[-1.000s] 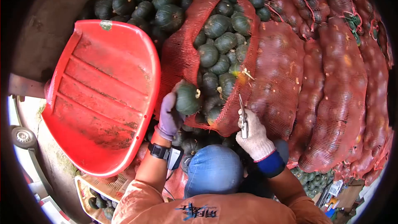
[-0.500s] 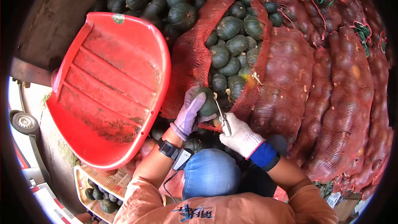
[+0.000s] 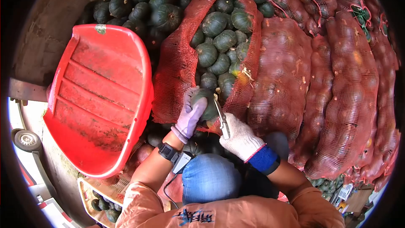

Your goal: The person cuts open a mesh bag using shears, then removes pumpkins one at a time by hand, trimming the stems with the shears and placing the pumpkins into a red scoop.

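Observation:
My left hand [image 3: 188, 116], in a purple glove, is wrapped round a dark green kabocha squash [image 3: 204, 103]. Its stem end faces right, toward the pruning shears [image 3: 222, 120]. My right hand [image 3: 240, 140], in a white knit glove with a blue cuff, grips the shears; their blades point up at the stem, right at the squash's edge. Just beyond my hands lies a slit-open red mesh sack [image 3: 177, 74] full of loose squashes [image 3: 214, 24]. Under my hands, more dark squashes show partly in shadow.
To the left rests a big red plastic scoop [image 3: 101, 88], dirty inside. Behind it is a heap of squashes [image 3: 166, 17]. Full red mesh sacks [image 3: 278, 76] fill the right side. A pale crate [image 3: 86, 194] with squashes stands lower left, near a vehicle's wheel [image 3: 28, 139].
The view has shifted, so the scoop and open sack appear farther left. Both hands keep their hold, with the shears' blades still at the stem. Something red now shows at the top left.

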Tool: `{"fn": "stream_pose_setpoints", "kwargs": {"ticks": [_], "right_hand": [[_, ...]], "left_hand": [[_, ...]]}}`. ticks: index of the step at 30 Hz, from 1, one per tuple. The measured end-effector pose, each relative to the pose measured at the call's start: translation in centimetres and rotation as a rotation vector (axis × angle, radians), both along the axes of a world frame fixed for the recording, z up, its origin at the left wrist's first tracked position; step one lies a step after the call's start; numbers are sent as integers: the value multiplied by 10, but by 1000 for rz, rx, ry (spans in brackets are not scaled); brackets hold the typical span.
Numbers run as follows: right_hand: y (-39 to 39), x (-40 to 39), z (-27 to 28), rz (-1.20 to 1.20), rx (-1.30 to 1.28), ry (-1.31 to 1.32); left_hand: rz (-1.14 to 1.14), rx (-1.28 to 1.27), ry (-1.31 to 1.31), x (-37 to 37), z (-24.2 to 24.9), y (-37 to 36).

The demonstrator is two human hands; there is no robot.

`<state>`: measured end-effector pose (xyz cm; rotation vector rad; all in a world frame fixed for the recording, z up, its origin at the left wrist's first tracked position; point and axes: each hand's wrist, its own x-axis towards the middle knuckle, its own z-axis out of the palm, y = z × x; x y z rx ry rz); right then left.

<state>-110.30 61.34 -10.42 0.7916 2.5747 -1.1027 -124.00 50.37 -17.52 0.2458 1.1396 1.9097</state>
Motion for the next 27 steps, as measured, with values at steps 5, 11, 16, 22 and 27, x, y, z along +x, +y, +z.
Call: {"fn": "stream_pose_setpoints", "kwargs": {"ticks": [5, 11, 16, 22, 27], "right_hand": [[25, 6, 15, -334, -1257, 194], [56, 29, 14, -838, -1626, 658], [55, 66, -9, -838, -1536, 565], [33, 88, -26, -916, -1423, 508], [31, 106, -62, -873, -1460, 526]], "left_hand": [[-58, -48, 379, -8, 0, -5], [380, -152, 1448, -11, 119, -95], [377, -1196, 1694, -6, 149, -116], [188, -1224, 1795, -41, 130, -164], [41, -1212, 2099, -98, 154, -217]]}}
